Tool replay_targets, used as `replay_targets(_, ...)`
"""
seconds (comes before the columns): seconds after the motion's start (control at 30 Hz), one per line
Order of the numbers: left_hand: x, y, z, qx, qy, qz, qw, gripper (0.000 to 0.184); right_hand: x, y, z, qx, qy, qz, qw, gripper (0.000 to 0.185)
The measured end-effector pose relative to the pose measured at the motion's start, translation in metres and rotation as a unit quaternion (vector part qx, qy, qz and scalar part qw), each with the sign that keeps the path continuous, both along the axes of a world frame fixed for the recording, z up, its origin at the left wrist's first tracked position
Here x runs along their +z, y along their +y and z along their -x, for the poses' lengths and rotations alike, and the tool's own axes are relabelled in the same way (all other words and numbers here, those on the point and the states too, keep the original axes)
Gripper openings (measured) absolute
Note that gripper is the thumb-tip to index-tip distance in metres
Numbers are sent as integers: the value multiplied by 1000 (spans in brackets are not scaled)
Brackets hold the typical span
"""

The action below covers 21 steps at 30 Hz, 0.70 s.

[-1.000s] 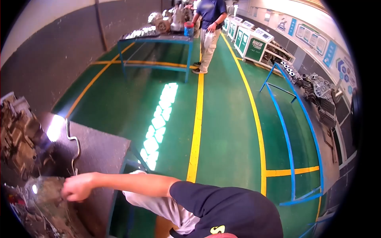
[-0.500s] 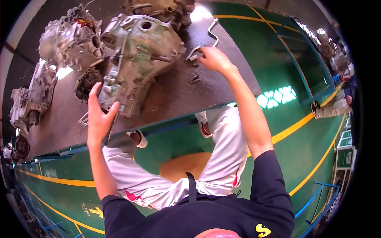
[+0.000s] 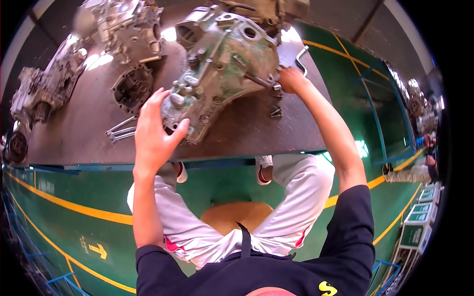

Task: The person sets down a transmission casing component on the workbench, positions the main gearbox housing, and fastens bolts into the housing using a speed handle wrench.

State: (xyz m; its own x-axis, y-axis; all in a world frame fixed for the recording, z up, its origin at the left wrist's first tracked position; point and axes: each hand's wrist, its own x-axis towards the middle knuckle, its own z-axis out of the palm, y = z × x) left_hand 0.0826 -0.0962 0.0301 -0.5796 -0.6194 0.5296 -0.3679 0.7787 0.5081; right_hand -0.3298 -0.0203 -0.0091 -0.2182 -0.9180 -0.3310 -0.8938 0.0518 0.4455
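Observation:
A large grey metal housing with green stains (image 3: 232, 64) rests on the brown table (image 3: 247, 126). My left hand (image 3: 157, 129) is at its lower left end, thumb and fingers spread apart around the corner. My right hand (image 3: 292, 80) is at the housing's right edge; its fingertips are hidden there, so their grip cannot be made out. Just below that hand several small dark bolts (image 3: 276, 109) lie on the table. Right of the hand is a bent metal rod (image 3: 300, 60).
Left of the housing are a round open casing (image 3: 132, 89), some thin metal rods (image 3: 121, 131) and a silvery gearbox (image 3: 129, 30). Another gearbox (image 3: 48, 91) stands at the far left. Behind the housing sits a brownish part (image 3: 266, 14). A person's leg (image 3: 410, 174) shows far right.
The view has shifted, so the housing appears further right. My right hand has gone from the bent rod to the housing's right edge. My left hand remains spread at the housing's lower end.

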Motion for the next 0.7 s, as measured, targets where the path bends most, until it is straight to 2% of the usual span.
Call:
replay_targets(0.03, 0, -1, 0, 3, 4, -4, 1000, 64, -7, -1, 2, -2, 6, 22, 1000, 17)
replay_targets(0.17, -2, -1, 1, 13, 11, -11, 1000, 65, -30, 7, 18, 37, -9, 79, 996, 12)
replay_targets(0.23, -2, -1, 0, 14, 5, -9, 1000, 66, -39, 11, 23, 79, -75, 170, 979, 10)
replay_targets(0.37, -4, -1, -2, 10, 6, -7, 1000, 66, -36, 12, 16, 71, -47, 157, 984, 10)
replay_targets(0.47, -4, 1, -2, 17, 0, 19, 1000, 64, -28, 15, 11, 59, -16, 84, 995, 12)
replay_targets(0.53, -3, 2, -1, 19, -4, 6, 1000, 64, -29, 16, 13, 107, -41, 128, 985, 12)
replay_targets(0.7, -2, 5, 0, 25, -8, -8, 1000, 64, -23, 19, 3, 80, -65, 144, 984, 11)
